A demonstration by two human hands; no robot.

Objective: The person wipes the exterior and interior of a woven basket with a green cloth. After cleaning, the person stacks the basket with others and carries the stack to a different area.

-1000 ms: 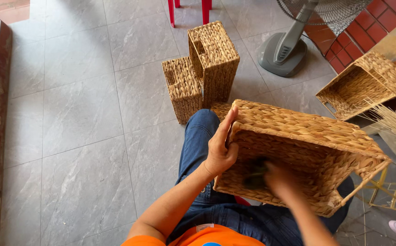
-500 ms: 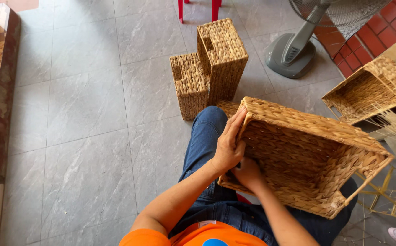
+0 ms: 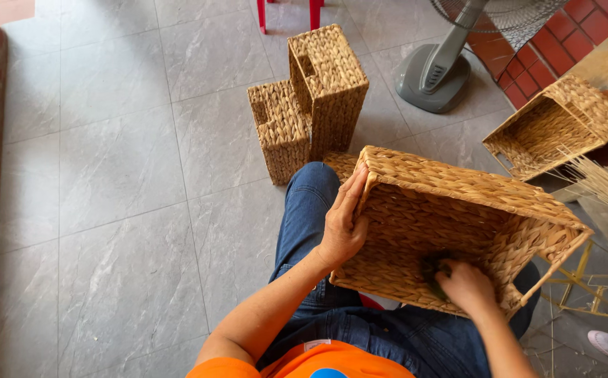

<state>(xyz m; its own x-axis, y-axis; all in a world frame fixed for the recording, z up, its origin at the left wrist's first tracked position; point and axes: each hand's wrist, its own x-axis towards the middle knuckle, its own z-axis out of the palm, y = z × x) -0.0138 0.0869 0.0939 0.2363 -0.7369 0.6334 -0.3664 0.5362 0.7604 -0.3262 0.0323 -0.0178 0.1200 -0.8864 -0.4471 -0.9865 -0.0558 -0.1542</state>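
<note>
Standing on the grey tile floor [image 3: 108,210], 2 woven baskets [image 3: 314,98] sit ahead of the knees. Nearer, the left hand [image 3: 344,224] clasps the rim of a large woven basket [image 3: 451,224] lying tilted on the lap; the right hand [image 3: 466,287] reaches inside, fingers closed on a small dark object [image 3: 431,266].

Woven basket tipped on the lap

The large rectangular basket of tan woven straw [image 3: 458,231] lies on its side, opening toward the right hand [image 3: 466,285], which reaches inside; the left hand [image 3: 344,224] clasps its left rim.
</note>
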